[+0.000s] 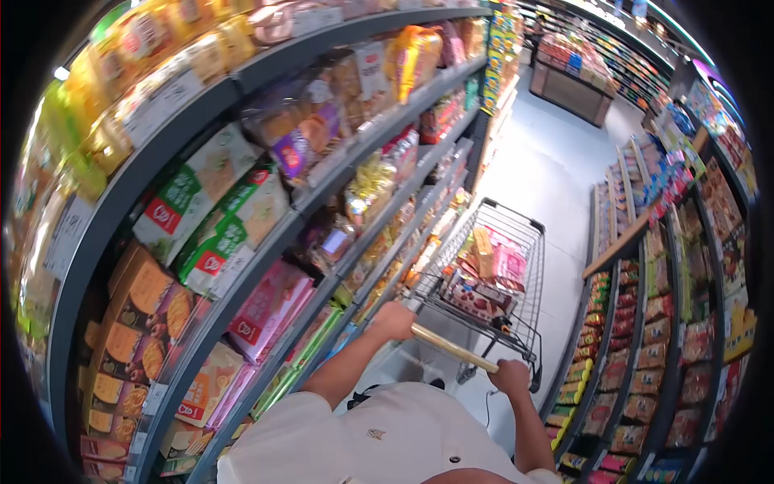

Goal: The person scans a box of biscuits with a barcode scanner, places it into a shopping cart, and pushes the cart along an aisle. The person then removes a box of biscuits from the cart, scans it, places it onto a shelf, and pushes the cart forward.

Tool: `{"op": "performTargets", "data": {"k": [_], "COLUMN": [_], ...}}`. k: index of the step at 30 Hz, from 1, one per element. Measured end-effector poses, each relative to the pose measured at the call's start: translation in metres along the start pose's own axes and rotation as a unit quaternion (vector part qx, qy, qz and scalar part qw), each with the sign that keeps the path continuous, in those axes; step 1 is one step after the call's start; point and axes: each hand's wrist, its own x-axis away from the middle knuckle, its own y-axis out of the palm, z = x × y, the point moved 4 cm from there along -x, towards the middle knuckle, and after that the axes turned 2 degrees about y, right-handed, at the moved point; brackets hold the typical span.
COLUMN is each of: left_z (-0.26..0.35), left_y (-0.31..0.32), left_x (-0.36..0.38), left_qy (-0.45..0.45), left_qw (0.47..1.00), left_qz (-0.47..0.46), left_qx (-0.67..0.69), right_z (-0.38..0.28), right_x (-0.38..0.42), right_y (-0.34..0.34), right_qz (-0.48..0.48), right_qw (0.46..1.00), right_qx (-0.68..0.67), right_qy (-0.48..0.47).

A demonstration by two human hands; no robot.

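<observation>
Both of my hands are wrapped round the pale handlebar (453, 348) of a shopping cart (538, 242). My left hand (393, 321) grips the bar's left end, close to the shelf. At the right end, my right hand (509, 376) is closed round the bar. Inside the dark wire basket lie a pink package (509, 266), a tan package (483, 252) and a dark patterned package (472, 294). Other items in the basket are too small to name.
A tall grey shelf (278, 230) of packaged foods runs close along my left, with green-and-white packages (211, 234) on it. Curved shelves (621, 339) line the right. The pale aisle floor (556, 169) leads ahead to a display bin (571, 89).
</observation>
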Motion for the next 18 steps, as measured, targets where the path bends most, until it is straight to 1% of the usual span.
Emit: {"op": "performTargets", "data": {"k": [3, 4, 7, 11, 12, 15, 18], "left_z": [0.003, 0.002, 0.002, -0.001, 0.001, 0.007, 0.007], "left_y": [-0.002, 0.000, -0.002, 0.003, 0.001, -0.002, 0.000], "left_x": [-0.014, -0.017, -0.023, -0.029, -0.029, -0.029, -0.029], "left_qy": [-0.008, -0.014, -0.008, -0.026, -0.026, -0.035, -0.034], "left_qw": [1.000, 0.999, 1.000, 0.999, 0.999, 0.999, 0.998], "left_qz": [-0.018, -0.024, 0.005, -0.004, 0.001, 0.004, 0.016], "left_qx": [-0.014, -0.022, -0.029, -0.030, -0.031, -0.039, -0.041], "right_z": [0.011, 0.008, 0.009, 0.010, 0.015, 0.016, 0.018], "right_x": [-0.010, -0.009, -0.015, -0.018, -0.020, -0.019, -0.019], "right_y": [0.009, 0.002, 0.000, -0.006, 0.003, -0.001, 0.005], "right_qz": [-0.001, -0.007, 0.004, 0.005, 0.010, -0.013, -0.010], "right_qw": [1.000, 0.999, 0.999, 0.998, 0.998, 0.998, 0.996], "right_qx": [-0.026, -0.038, -0.047, -0.059, -0.063, -0.067, -0.087], "right_qy": [0.007, 0.019, 0.023, 0.001, -0.002, 0.003, -0.006]}}
